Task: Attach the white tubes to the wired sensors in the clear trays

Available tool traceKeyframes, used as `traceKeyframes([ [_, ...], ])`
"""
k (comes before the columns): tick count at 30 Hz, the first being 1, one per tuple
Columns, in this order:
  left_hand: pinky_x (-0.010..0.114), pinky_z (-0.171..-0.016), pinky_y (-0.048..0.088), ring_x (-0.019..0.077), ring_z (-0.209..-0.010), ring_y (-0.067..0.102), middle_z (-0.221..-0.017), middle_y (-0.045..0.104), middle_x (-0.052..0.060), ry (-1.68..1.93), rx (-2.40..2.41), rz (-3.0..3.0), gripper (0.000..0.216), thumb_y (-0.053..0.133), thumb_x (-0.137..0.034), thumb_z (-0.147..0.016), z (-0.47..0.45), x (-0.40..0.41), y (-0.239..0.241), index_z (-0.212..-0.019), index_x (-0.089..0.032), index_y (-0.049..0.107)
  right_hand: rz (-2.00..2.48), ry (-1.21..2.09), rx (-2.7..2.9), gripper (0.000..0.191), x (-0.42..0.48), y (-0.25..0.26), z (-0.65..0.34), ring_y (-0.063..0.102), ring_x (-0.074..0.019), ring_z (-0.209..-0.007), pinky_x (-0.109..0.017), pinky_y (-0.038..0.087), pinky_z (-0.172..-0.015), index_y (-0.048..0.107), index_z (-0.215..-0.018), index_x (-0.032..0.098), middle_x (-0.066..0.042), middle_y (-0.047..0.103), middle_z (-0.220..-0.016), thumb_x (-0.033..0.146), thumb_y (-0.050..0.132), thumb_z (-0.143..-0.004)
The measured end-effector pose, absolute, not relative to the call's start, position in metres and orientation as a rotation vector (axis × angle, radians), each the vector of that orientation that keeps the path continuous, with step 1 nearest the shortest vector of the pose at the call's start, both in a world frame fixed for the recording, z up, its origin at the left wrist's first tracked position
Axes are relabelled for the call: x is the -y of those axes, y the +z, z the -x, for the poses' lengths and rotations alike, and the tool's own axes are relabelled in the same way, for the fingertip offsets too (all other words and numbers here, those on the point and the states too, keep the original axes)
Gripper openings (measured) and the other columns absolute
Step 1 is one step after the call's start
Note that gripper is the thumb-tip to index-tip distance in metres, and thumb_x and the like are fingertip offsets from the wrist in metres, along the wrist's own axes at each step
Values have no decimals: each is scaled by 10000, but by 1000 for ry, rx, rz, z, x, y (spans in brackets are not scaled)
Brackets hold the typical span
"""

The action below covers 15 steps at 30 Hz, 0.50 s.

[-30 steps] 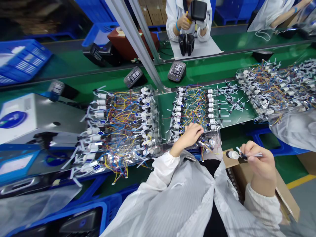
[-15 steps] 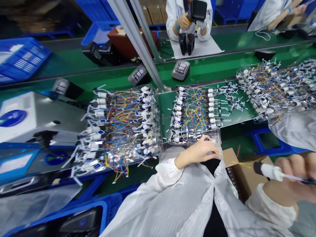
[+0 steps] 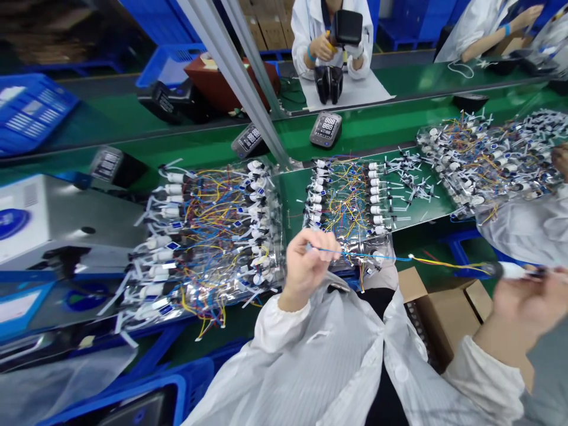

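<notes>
My left hand [image 3: 310, 260] is closed in a pinch on a thin blue wire [image 3: 377, 256], in front of the nearer middle tray. The wire is drawn out to the right toward a small white connector [image 3: 411, 257]. From there yellow wires [image 3: 452, 264] run to a small white-and-black cylindrical part [image 3: 510, 270]. My right hand [image 3: 530, 302], smeared by motion, grips this part at far right. Below my left hand's line, the plastic tray [image 3: 382, 248] holds rows of similar white cylinders [image 3: 375, 192] with yellow and blue wires between them.
A fuller tray of wired parts [image 3: 208, 236] lies left; a heap of them [image 3: 492, 157] lies right. Loose white ties [image 3: 415, 177] sit on the green bench. A metal post [image 3: 248, 77] rises behind. An open cardboard box [image 3: 448, 307] stands below right. A co-worker [image 3: 331, 44] faces me.
My left hand has moved left and up, and the blue wire now stretches between my hands. My right hand has moved slightly, still with the cylindrical part. The view has shifted a little.
</notes>
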<state>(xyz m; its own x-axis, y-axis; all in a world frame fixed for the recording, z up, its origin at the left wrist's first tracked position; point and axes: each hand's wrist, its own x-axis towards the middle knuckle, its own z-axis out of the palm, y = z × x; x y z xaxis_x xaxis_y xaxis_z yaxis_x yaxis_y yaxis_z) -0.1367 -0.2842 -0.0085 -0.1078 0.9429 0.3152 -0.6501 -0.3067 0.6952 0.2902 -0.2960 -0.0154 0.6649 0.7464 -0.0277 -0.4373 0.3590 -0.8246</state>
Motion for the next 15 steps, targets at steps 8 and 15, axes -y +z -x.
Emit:
traceKeyframes([
  [8,189,-527,479,109,-646,504,-710,552,-17,2039,-857,-736,321,945,-434,-747,190,319,-5,-996,-292,801,1175,908,639,219,256,-98,-173,652,-110,-647,-279,605,-668,727,-868,174,-12,733,-815,263,885,-744],
  [15,280,-823,592,163,-963,637,-1071,615,46,2222,-1108,-886,262,824,-481,-881,167,295,-21,-1027,-264,811,1380,961,906,199,259,-137,-150,703,-183,-727,-379,611,-773,764,-862,167,-52,749,-895,334,847,-792],
])
